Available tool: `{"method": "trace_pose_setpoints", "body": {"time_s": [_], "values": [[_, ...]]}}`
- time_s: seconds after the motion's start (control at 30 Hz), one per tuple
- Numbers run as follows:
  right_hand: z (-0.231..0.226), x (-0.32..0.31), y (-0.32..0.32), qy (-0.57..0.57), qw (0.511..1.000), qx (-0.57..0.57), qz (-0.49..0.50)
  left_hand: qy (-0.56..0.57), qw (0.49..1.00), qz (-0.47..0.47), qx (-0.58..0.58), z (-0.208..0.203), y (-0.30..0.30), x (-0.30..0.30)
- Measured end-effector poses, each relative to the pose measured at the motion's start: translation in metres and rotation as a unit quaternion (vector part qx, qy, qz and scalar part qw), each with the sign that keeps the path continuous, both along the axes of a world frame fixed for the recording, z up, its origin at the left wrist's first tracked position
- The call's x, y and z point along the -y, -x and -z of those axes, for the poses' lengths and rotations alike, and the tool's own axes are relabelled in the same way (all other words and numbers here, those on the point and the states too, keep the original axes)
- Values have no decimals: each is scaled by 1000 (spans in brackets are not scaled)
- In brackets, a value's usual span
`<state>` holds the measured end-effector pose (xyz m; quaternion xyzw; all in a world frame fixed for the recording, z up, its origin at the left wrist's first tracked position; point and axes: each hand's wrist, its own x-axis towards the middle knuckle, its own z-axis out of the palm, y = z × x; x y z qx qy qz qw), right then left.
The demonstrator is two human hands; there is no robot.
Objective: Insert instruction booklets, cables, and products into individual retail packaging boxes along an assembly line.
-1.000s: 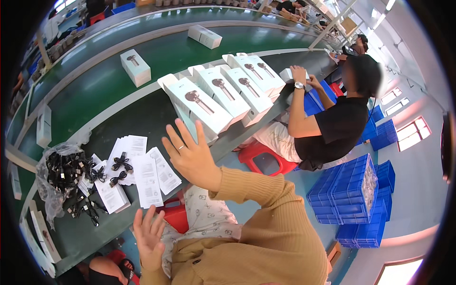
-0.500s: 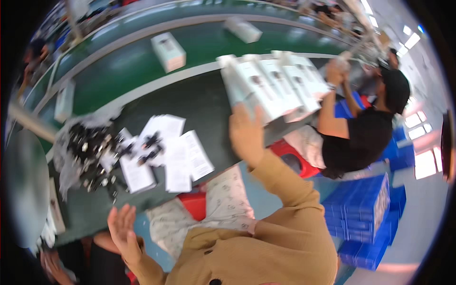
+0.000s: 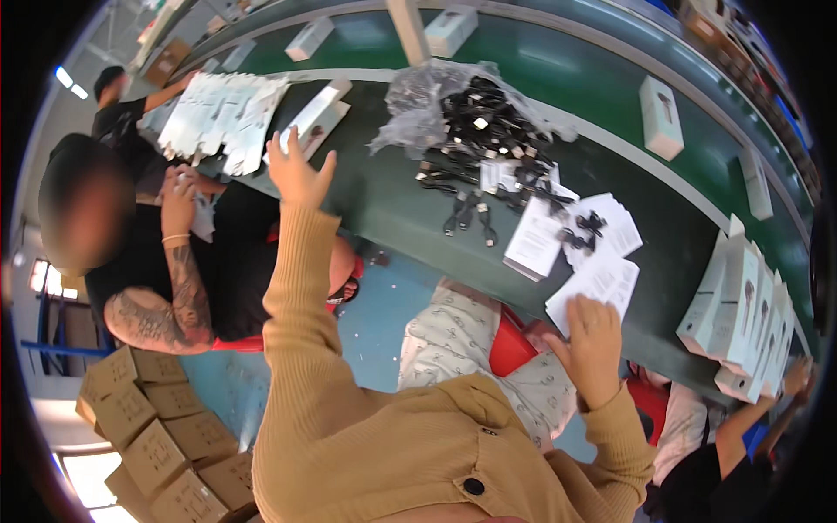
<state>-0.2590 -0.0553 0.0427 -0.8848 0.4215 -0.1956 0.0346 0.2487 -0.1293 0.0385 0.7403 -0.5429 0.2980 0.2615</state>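
Observation:
My left hand [image 3: 299, 170] is stretched out to the left with its fingers spread and nothing in it. Just beyond its fingertips stand white boxes [image 3: 318, 122] with an open flap. My right hand [image 3: 595, 347] is at the table's near edge, thumb apart and fingers extended over a white printed leaflet [image 3: 602, 283]; whether it touches the paper I cannot tell. More leaflets [image 3: 534, 240] lie behind it, with small black coiled cables [image 3: 575, 240] on top. Farther back, a clear plastic bag [image 3: 418, 96] spills a heap of black USB cables [image 3: 484, 122].
Upright white boxes stand in a row [image 3: 741, 305] at the right and more flattened ones [image 3: 222, 118] at far left. A green conveyor [image 3: 567, 74] carries spaced boxes. A co-worker [image 3: 166, 261] sits close at left, another at lower right. Brown cartons [image 3: 161, 436] are stacked at lower left.
The view has swung to the left. My left hand has reached out to the white boxes at left. My right hand has left the row of boxes at right and come to the leaflets.

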Motion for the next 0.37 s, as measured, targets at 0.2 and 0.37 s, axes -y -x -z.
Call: {"method": "trace_pose_setpoints", "body": {"time_s": [0.2, 0.37], "values": [[-5, 5, 6, -44, 999, 26, -12, -133, 979, -146, -57, 17, -95, 37], [-5, 13, 19, -119, 990, 71, -20, -32, 955, 245, -164, -3, -95, 30]]}}
